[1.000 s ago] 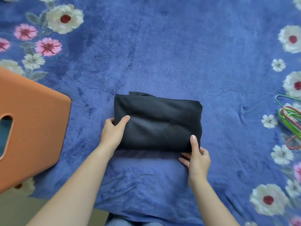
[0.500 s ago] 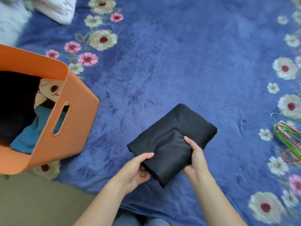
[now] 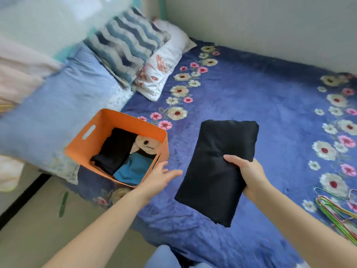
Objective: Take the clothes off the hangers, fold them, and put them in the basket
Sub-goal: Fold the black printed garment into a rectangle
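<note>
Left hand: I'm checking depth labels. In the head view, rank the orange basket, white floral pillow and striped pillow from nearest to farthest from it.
1. orange basket, beside the left hand
2. white floral pillow, beyond the basket
3. striped pillow, farthest, upper left

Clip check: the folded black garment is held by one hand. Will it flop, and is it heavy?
Probably floppy: the folded black garment is soft cloth gripped by the right hand at one edge, so its far end may sag or unfold. Likely light, since one hand carries it. Slipping seems unlikely; the fabric looks matte.
</note>
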A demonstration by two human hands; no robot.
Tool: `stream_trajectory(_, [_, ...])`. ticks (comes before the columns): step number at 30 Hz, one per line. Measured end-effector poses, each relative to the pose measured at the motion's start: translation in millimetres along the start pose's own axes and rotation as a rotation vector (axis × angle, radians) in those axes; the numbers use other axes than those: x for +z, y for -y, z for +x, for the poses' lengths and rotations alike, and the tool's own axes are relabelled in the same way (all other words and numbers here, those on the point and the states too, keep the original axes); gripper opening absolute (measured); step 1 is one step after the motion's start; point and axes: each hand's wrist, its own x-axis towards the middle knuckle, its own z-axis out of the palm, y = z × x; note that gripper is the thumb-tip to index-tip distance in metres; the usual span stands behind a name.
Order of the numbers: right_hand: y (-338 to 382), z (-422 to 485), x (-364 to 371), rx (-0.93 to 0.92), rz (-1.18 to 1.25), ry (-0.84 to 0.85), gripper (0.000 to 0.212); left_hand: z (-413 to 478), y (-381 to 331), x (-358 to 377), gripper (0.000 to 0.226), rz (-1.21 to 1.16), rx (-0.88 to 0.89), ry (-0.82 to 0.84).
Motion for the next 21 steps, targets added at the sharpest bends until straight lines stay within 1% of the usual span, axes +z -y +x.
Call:
stream_trajectory(1, [6, -10, 25, -0.009, -0.028, 0.044, 0.041, -11, -9, -21, 0.085, -0.026, 0.051, -0.016])
stream_trajectory(4, [8, -22, 66, 0.024, -0.063, 0.126, 0.042, -19, -23, -44, 0.095, -0.119, 0.135, 0.031])
stream_trajectory(5, [6, -24, 84, 0.056, -0.065, 0.161, 0.041, -16, -22, -56, 0.097, -0.161, 0.123, 0.038])
stream_trajectory(6, [4, -24, 102, 0.09, -0.067, 0.197, 0.042, -13, -23, -68, 0.094, -0.209, 0.089, 0.057])
stream_trajectory(7, [1, -24, 121, 0.134, -0.056, 0.239, 0.043, -12, -25, -83, 0.082, -0.259, 0.061, 0.08])
stream_trajectory(9, [-8, -19, 162, 0.208, -0.046, 0.288, 0.043, -7, -23, -119, 0.045, -0.329, 0.032, 0.113])
stream_trajectory(10, [-13, -16, 179, 0.23, -0.048, 0.294, 0.042, -2, -21, -134, 0.04, -0.363, 0.013, 0.113])
stream_trajectory(12, [-24, -7, 216, 0.266, -0.035, 0.299, 0.041, 12, -11, -172, 0.052, -0.437, -0.053, 0.155])
stream_trajectory(13, [-32, 1, 239, 0.292, -0.025, 0.294, 0.041, 24, -5, -194, 0.053, -0.466, -0.098, 0.172])
stream_trajectory(15, [-46, 16, 279, 0.328, 0.002, 0.278, 0.042, 46, 2, -236, 0.045, -0.504, -0.174, 0.193])
stream_trajectory(18, [-69, 45, 339, 0.403, 0.042, 0.236, 0.037, 83, 15, -300, 0.041, -0.497, -0.257, 0.162])
stream_trajectory(21, [-95, 74, 385, 0.501, 0.069, 0.227, 0.043, 119, 27, -350, 0.04, -0.45, -0.32, 0.117])
